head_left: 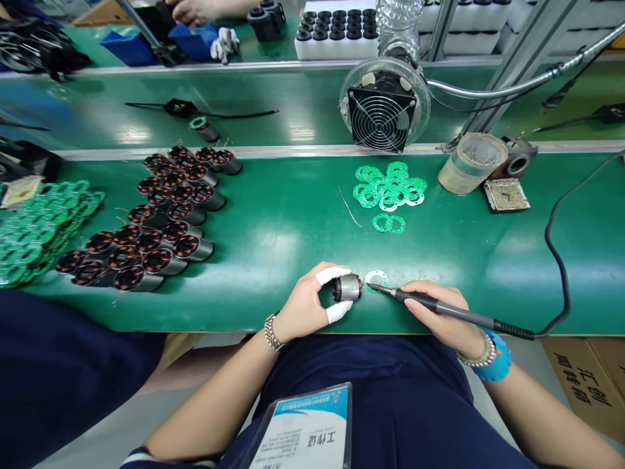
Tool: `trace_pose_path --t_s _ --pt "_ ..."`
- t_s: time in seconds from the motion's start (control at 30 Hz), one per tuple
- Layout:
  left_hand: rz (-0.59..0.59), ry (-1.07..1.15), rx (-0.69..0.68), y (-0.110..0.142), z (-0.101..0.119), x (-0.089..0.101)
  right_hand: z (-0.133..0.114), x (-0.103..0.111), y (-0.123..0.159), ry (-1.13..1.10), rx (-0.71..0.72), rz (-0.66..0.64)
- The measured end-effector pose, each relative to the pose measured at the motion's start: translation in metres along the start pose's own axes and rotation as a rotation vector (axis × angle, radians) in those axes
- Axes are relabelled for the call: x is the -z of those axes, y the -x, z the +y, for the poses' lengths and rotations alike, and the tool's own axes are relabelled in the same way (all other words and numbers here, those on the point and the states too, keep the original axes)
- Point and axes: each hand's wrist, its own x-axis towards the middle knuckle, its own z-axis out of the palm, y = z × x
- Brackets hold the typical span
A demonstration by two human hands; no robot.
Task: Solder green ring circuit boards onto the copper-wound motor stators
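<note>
Green ring-shaped circuit boards (43, 228) lie heaped at the far left of a green tabletop (273, 228), beside a crowd of metal cylinders (170, 205) with copper windings showing at their open ends. Behind the cylinders, one more with a green ring on top (204, 129) stands near a black cable (234, 115). At upper left, a co-worker's hand (193, 11) reaches near two blue bins (127, 49).

At the front center, the left hand (305, 303), white covers on its thumb and a finger, grips a small metal cylinder (348, 287) by its sides, just above the tabletop's near edge. A single ring (376, 280) lies just right of it, partly behind the tip of a soldering iron (439, 306). A thin wire (349, 207) and a cluster of green rings (389, 187) lie farther back, in front of a round fan (382, 117) with a wire grille.

The right hand (446, 312) is closed around the iron's handle, its tip pointing at the held cylinder's end. Behind it sit a cloudy tub (472, 163), a metal holder (517, 158) and a square pad (506, 194). The iron's dark cord (561, 267) loops across the tabletop's right side.
</note>
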Motion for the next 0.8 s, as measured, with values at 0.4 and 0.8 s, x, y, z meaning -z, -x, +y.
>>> trace_pose_path --t_s 0.4,0.8 --pt "-0.007 0.007 0.010 -0.001 0.000 0.000 0.008 0.001 0.007 -0.016 0.063 0.137" --pt "-0.010 0.344 0.129 0.005 -0.001 -0.009 0.004 -0.016 -0.022 0.177 0.399 0.147"
